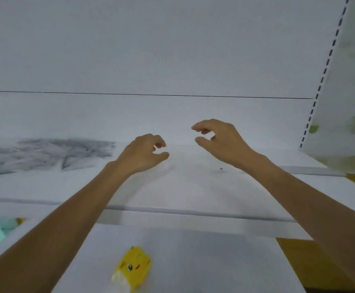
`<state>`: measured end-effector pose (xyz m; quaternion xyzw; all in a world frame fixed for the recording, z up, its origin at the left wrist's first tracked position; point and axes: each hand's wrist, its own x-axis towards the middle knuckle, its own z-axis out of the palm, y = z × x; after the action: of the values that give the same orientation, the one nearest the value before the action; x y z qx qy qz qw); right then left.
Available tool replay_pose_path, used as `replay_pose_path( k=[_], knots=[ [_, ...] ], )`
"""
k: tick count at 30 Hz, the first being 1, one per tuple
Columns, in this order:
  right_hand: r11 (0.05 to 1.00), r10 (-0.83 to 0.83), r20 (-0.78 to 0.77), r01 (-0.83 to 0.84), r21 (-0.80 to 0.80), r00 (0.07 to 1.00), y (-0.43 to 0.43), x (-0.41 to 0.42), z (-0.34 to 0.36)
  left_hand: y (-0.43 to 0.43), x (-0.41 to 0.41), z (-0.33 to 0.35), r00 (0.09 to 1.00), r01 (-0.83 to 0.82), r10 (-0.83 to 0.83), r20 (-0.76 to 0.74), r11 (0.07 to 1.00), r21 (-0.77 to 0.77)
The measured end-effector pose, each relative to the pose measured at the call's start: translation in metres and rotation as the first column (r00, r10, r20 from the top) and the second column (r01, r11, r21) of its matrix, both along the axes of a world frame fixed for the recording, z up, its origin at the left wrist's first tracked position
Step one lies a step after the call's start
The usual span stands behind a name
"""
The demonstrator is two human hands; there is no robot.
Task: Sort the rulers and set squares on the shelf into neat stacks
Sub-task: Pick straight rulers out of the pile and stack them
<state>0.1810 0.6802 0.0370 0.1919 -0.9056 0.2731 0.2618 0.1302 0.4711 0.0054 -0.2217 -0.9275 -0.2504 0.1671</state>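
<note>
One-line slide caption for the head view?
Left hand and right hand hover empty over the white shelf, right of a blurred grey pile.

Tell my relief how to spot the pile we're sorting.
On the upper white shelf, look left of the left hand. The pile of clear plastic rulers and set squares sprawls there, grey and glinting, unlike the yellow cartoon-face pack on the shelf below.

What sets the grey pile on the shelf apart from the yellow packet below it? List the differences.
The grey pile is a wide, blurred scatter of overlapping pieces; the yellow packet is one small bright item with a cartoon face. The grey pile lies on the upper shelf; the yellow packet lies on the lower shelf, nearer the camera. Both rest on white boards, untouched.
</note>
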Motion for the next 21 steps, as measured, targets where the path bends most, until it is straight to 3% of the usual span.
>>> replay_pose_path(
  k=[6,10,21],
  knots=[
    [0.966,0.24,-0.048,-0.243,-0.087,0.97,-0.162,-0.039,0.038,-0.162,0.047,0.017,0.967,-0.233,0.237,-0.092,0.971,0.047],
    [0.95,0.313,-0.011,-0.313,0.004,0.95,-0.262,-0.046,0.037,-0.253,0.07,0.02,0.939,-0.336,0.339,-0.062,0.94,0.058],
    [0.95,0.311,0.093,-0.312,0.0,0.946,-0.4,-0.059,0.003,-0.397,0.09,-0.014,0.945,-0.324,0.326,-0.03,0.943,0.072]
  ],
)
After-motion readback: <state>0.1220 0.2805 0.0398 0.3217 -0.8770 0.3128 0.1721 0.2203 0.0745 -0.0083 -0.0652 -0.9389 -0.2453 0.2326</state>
